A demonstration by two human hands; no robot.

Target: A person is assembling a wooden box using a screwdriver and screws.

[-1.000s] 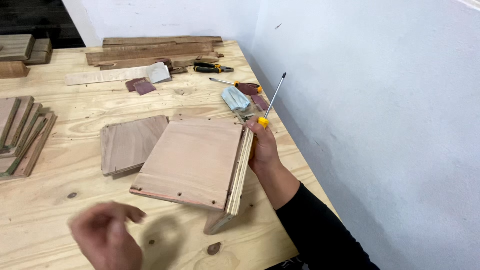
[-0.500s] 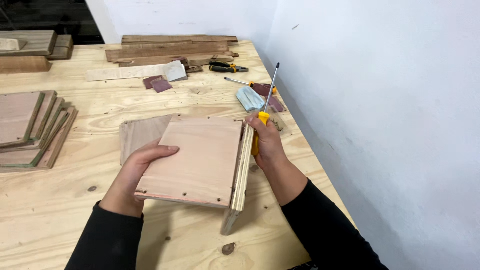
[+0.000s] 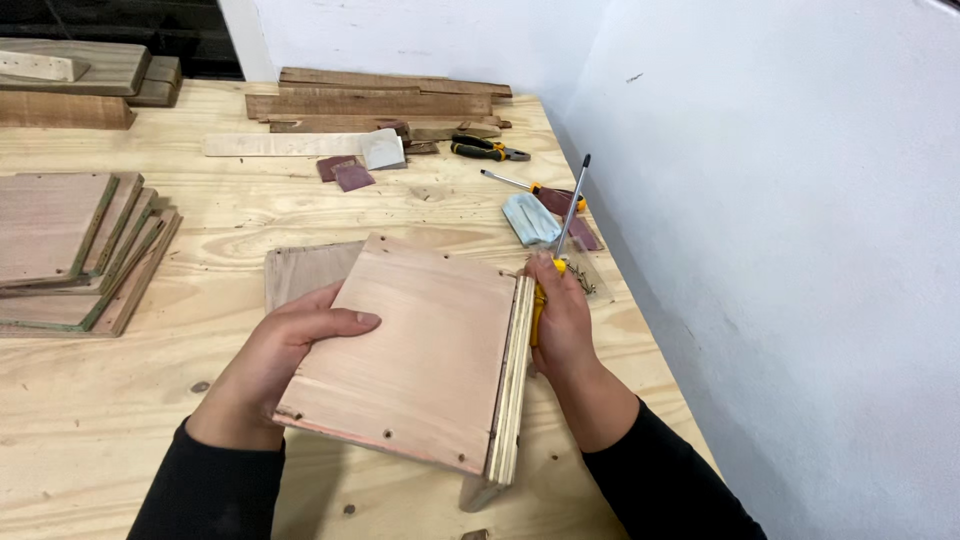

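A small plywood box [image 3: 420, 350] with screw holes along its edges is held above the workbench, its broad top panel facing me. My left hand [image 3: 280, 355] grips its left edge, thumb lying on the top panel. My right hand [image 3: 562, 318] presses against the box's right side panel and also holds a yellow-handled screwdriver [image 3: 568, 225], whose shaft points up and away.
A stack of plywood boards [image 3: 70, 250] lies at the left. Under the box rests another board [image 3: 305, 270]. Behind are a second screwdriver [image 3: 530, 186], pliers [image 3: 485, 151], a folded light blue cloth [image 3: 530, 220], sandpaper pieces [image 3: 345, 173] and long wood strips [image 3: 380, 100]. A white wall [image 3: 780, 250] borders the bench's right side.
My left hand came up from the lower left and took hold of the box's left edge. The right hand stayed on the box with the screwdriver.
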